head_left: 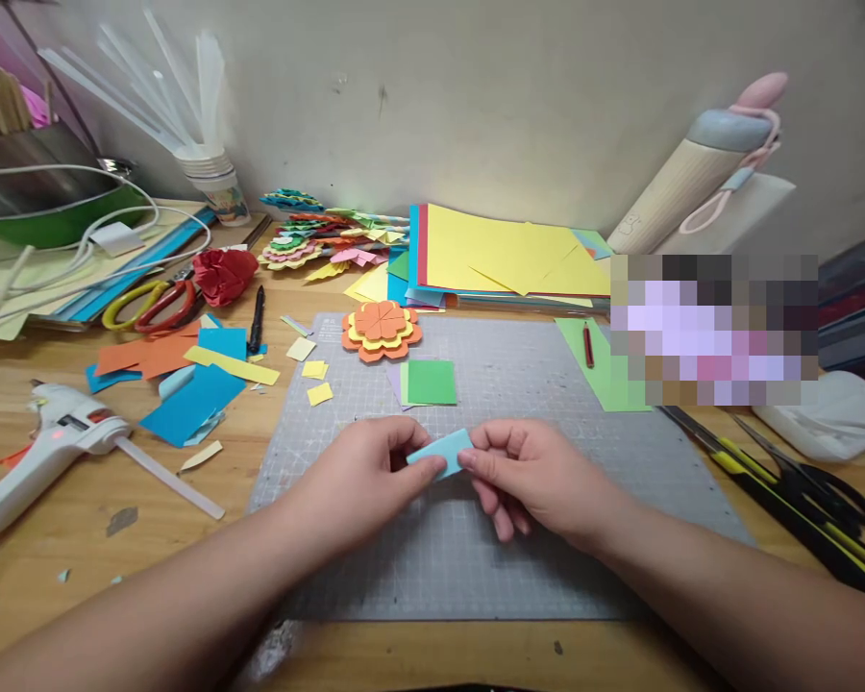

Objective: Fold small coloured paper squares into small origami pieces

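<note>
Fingers (491, 466) grip light-blue paper (443, 448), its long axis rising rightward.

A single head-worn camera looked forward and down from above the near side of the table (375, 655). It sat close enough that the forearms (223, 553) ran in from the frame's lower left and right, bringing the left hand (367, 461) and right hand (537, 471) near its centre. The grey cutting mat (505, 581) spread across the middle and lower parts, seen obliquely, while the wall (476, 96) behind filled the upper part.
</note>
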The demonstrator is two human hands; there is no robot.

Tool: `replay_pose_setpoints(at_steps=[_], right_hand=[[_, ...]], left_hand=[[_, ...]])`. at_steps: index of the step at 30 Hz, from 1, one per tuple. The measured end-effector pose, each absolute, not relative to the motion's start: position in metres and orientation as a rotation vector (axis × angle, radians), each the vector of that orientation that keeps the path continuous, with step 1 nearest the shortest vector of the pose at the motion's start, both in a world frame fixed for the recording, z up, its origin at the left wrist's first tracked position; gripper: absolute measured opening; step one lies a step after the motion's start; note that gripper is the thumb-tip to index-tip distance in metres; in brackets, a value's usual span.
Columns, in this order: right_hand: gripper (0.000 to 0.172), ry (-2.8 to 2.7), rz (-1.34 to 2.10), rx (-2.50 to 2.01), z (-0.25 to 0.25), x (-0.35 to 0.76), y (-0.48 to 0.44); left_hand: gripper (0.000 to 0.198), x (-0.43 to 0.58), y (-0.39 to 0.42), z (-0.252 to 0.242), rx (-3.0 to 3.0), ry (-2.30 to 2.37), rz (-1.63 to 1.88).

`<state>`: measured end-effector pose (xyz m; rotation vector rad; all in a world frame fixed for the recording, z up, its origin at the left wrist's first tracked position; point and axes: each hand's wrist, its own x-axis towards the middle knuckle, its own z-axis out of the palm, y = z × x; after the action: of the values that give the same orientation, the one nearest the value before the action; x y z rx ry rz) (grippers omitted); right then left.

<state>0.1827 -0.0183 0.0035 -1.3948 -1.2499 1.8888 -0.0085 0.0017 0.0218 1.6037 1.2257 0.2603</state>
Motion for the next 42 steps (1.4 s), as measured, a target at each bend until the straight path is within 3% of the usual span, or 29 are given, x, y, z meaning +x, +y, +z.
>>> replay_pose_setpoints(at_steps=[4,8,14,19,23,28,42], right_hand=[[0.030,-1.119,1.804,-1.261,0.003,0.181,-0.021],[0.020,-1.194,1.998,-1.194,0.006,0.179,-0.025],[0.021,-1.439,1.762,-1.287,0.011,0.181,-0.024],[0.020,-1.600,1.623,-1.602,0.012,0.184,-0.016],[0.019,-1.876,1.391,-1.802,0.010,0.186,-0.012],[0.019,-2.025,1.239,-1.864,0.005,0.187,-0.011],[0.018,-2.120,1.146,-1.859,0.005,0.184,-0.011]], left_hand=[[0.023,-0.005,0.003,0.018,1.256,1.118,0.423],[0.027,-0.004,0.002,0.015,1.090,1.051,0.576],[0.023,-0.005,0.002,0.020,1.236,1.097,0.352],[0.021,-0.008,0.000,0.018,1.718,1.287,0.507],[0.023,-0.011,-0.008,0.021,2.252,1.214,0.189],[0.029,-0.007,-0.021,0.024,2.519,1.168,-0.166],[0.056,0.001,-0.036,0.024,2.661,1.116,-0.431]])
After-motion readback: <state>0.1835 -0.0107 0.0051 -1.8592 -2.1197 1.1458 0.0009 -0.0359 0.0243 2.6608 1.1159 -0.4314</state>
